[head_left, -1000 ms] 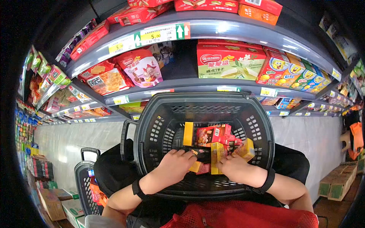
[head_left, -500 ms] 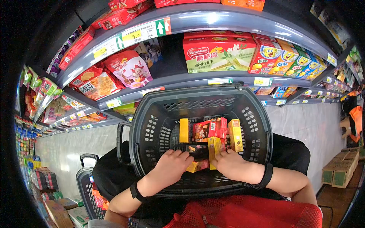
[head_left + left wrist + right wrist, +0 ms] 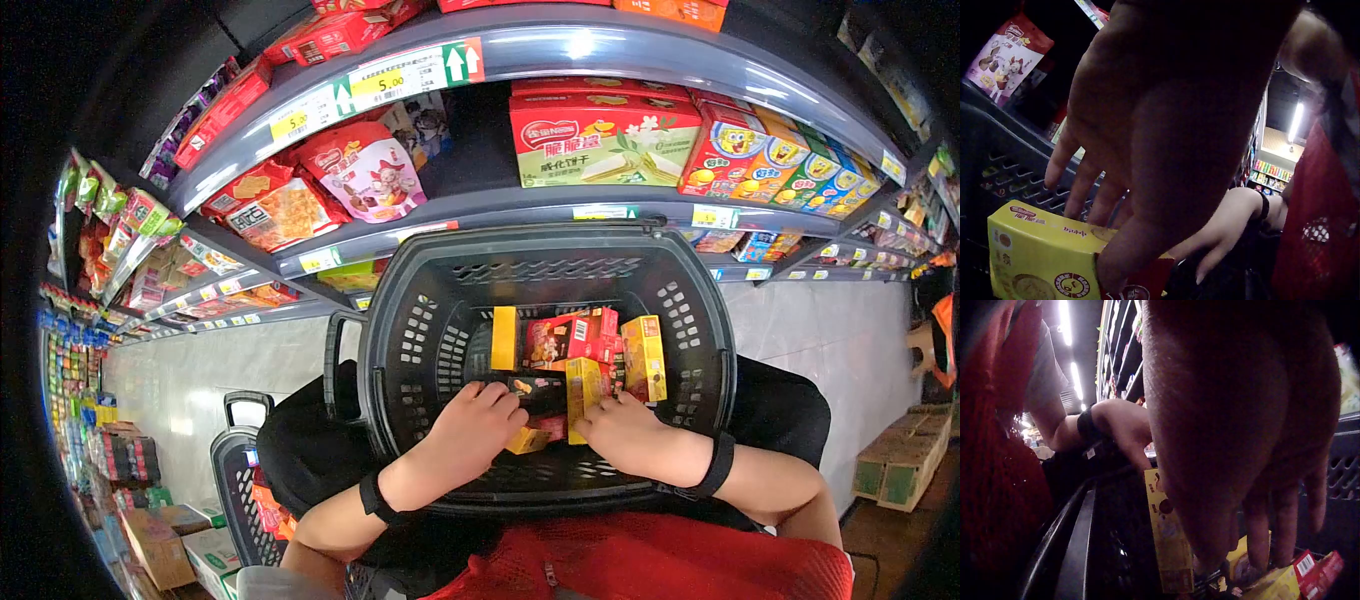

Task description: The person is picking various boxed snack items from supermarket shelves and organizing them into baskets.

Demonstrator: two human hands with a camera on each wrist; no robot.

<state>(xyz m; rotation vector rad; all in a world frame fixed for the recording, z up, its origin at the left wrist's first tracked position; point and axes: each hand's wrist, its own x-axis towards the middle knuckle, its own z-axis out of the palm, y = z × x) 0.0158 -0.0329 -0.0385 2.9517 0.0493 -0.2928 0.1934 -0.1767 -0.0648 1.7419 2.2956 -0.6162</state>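
Two hands (image 3: 475, 430), two wristbands (image 3: 716, 464), two black baskets (image 3: 560, 287), four yellow boxes (image 3: 505, 338), one pink pouch (image 3: 378, 180)

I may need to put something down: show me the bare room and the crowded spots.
On the shelf, bare room shows between the pink pouch and the green-and-red wafer box. On the floor, bare tile lies between the right knee and the cartons. The middle of the black basket is crowded: boxes bunch between and beyond the left hand and right hand.
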